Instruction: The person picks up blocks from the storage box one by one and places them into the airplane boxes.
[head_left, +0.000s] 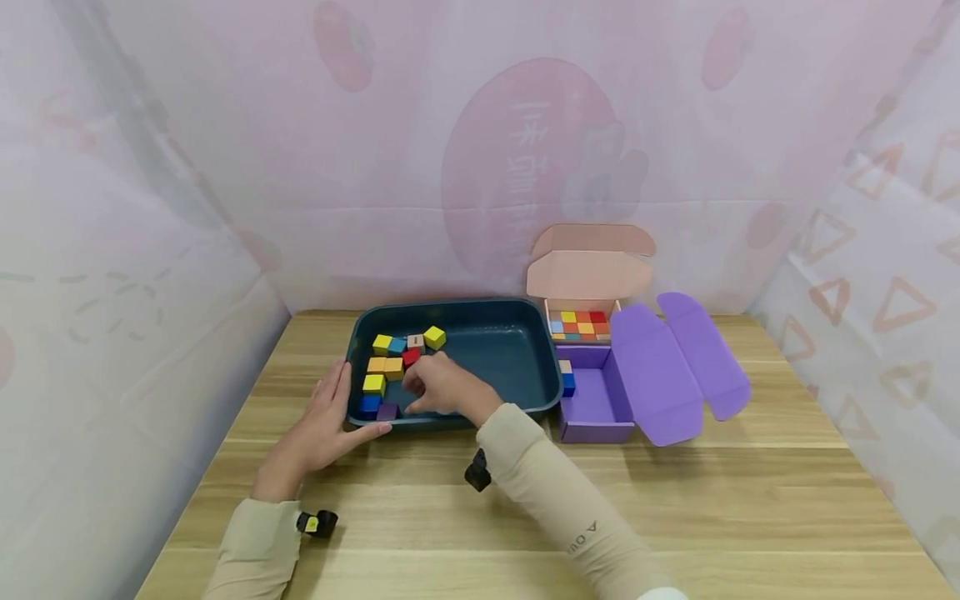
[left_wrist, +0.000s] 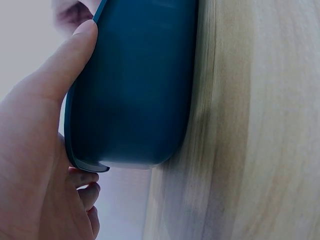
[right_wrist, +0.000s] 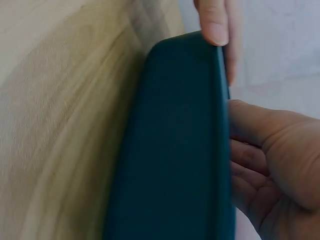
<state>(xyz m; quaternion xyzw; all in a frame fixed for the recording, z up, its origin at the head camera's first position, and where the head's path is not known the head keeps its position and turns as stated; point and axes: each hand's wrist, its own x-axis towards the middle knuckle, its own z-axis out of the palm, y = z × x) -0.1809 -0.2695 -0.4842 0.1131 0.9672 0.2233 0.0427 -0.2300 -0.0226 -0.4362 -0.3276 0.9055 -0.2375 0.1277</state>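
A dark teal tray [head_left: 510, 367] lies on the table with several small coloured cubes in its left half. My left hand [head_left: 326, 425] rests at its near left corner, fingers along the left side and thumb at the front rim. In the left wrist view the thumb [left_wrist: 75, 55] touches the rim. My right hand [head_left: 446, 385] reaches over the front rim, fingers bent down inside the tray. Close to it are a red cube [head_left: 411, 357] and a purple cube [head_left: 387, 412]. The tray wall hides the right fingertips in the right wrist view, so whether they hold a cube is unclear.
Right of the tray stands an open purple box [head_left: 596, 432], a few cubes at its left wall and its lid [head_left: 660, 367] folded out rightward. Behind it, an open pink box [head_left: 588, 275] holds rows of coloured cubes. Printed cloth [head_left: 375, 167] encloses the table.
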